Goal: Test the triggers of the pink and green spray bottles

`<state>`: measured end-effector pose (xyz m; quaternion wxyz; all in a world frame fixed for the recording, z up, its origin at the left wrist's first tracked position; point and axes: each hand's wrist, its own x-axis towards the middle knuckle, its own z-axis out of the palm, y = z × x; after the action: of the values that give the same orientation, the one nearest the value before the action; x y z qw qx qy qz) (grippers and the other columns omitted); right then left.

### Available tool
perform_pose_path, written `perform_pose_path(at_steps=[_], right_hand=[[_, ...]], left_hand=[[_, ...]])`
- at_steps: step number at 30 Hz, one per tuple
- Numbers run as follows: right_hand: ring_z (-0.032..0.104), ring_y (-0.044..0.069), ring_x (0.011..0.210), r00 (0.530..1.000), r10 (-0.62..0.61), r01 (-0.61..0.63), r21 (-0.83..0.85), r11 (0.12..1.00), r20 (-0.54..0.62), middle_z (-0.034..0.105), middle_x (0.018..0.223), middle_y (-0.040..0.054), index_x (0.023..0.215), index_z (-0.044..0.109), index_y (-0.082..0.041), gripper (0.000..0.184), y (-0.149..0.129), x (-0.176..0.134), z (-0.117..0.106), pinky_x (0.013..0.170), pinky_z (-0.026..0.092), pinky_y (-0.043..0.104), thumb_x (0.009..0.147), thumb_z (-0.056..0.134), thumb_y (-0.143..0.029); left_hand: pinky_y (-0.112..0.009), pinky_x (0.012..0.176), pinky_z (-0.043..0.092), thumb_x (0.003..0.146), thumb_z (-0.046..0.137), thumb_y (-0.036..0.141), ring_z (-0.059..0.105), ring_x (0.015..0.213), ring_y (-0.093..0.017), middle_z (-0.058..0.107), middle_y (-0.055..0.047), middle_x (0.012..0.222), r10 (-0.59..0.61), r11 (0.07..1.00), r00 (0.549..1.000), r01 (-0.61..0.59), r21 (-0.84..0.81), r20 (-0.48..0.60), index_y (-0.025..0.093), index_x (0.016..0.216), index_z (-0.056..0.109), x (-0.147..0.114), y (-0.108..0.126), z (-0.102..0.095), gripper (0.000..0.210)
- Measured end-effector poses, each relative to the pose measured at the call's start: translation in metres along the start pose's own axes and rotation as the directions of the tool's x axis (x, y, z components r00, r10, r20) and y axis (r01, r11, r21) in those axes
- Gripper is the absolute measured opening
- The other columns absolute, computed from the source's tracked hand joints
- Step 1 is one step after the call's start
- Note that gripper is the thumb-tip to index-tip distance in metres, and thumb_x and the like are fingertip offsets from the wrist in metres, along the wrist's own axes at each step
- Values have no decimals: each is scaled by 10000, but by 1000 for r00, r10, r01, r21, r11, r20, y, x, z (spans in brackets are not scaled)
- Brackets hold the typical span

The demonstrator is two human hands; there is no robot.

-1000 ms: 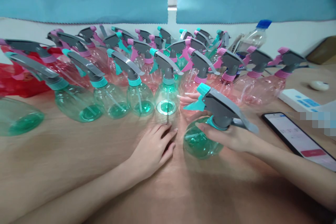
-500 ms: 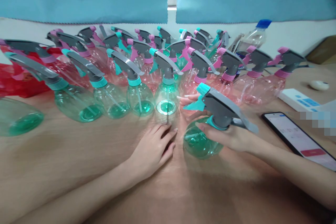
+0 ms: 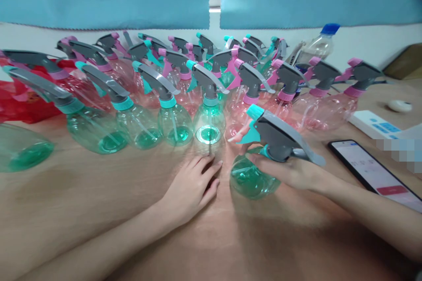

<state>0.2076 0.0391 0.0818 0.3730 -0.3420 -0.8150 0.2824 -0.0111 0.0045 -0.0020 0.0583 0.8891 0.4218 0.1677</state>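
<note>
My right hand (image 3: 290,171) is wrapped around the neck of a green spray bottle (image 3: 252,180) with a grey and turquoise head. Its thumb crosses the near side of the neck, and a fingertip shows by the turquoise trigger (image 3: 251,135); the other fingers are partly hidden behind the bottle. My left hand (image 3: 194,189) lies on the table to the left of that bottle, holding nothing, its fingers loosely stretched. Just beyond it stands another green spray bottle (image 3: 210,123), upright in the front row.
Several green spray bottles (image 3: 174,125) and pink spray bottles (image 3: 318,109) stand in rows across the back. At the right lie a phone (image 3: 369,167), a white box (image 3: 376,125) and a white mouse-like object (image 3: 399,106). A red bag (image 3: 33,107) is at the left, a blue-capped bottle (image 3: 318,48) behind.
A finger of my right hand, stretched out beyond the trigger before, has come down and in towards it. My left hand and the bottles stay in place; the view shifts very slightly.
</note>
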Motion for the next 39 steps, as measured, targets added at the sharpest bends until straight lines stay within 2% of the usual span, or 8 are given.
perform_pose_path(at_steps=[4,9,14,18,23,27,33,39], right_hand=[[694,180,615,999,-12,10,-41,999,-50,636,539,-39,584,555,-310,178,3,-3,1,623,615,286,721,520,-203],[693,171,583,997,-31,28,-49,998,-67,620,513,-44,578,559,-307,180,3,-1,2,613,618,271,708,521,-188],[715,162,688,1000,-15,15,83,996,-6,677,636,-37,841,660,-319,268,-1,3,4,671,618,256,725,488,-150],[711,194,893,999,4,2,147,989,-39,725,893,3,1079,637,-293,417,-3,3,6,697,621,278,715,505,-138],[667,211,1042,1000,3,1,175,985,-25,693,1116,18,1164,618,-275,484,-3,3,7,735,621,279,713,511,-135],[667,211,1044,1000,0,3,195,981,-20,692,1133,17,1173,618,-273,491,-1,1,7,783,614,295,717,513,-124],[700,192,939,998,-12,25,184,983,-68,676,1175,25,1190,605,-280,495,7,-3,10,732,619,277,729,535,-114],[703,185,839,988,82,-54,205,977,-131,661,1190,46,1263,537,-292,533,9,-9,16,722,623,322,748,661,-224]], left_hand=[[-517,957,457,947,454,257,529,1153,-314,583,-162,1238,-4,1000,1000,4,-4,-11,140,1233,587,0,0,0,337],[-509,957,456,943,455,257,529,1154,-310,580,-158,1239,-9,1000,1000,8,-21,-20,142,1244,558,0,0,1,339],[-461,956,457,947,467,258,533,1143,-274,549,-134,1253,-77,992,997,75,-104,-12,160,1319,448,-1,1,-2,385],[-401,858,505,951,465,264,589,1016,-235,560,-100,1164,-146,968,988,132,-212,-52,205,1289,429,-2,2,-5,345],[-318,723,520,927,437,152,598,808,-170,546,-44,979,-157,953,977,111,-282,-146,225,1246,431,-3,3,-6,328],[-289,692,517,905,416,91,585,777,-149,528,-37,981,-126,953,977,72,-293,-170,230,1239,432,-4,3,-3,362],[-264,684,519,889,426,58,572,766,-131,498,-26,994,-110,947,975,44,-318,-193,237,1223,448,-5,2,0,379],[-264,665,527,883,446,44,575,729,-122,490,-33,1010,-95,958,976,36,-285,-197,224,1196,483,-6,3,1,363]])
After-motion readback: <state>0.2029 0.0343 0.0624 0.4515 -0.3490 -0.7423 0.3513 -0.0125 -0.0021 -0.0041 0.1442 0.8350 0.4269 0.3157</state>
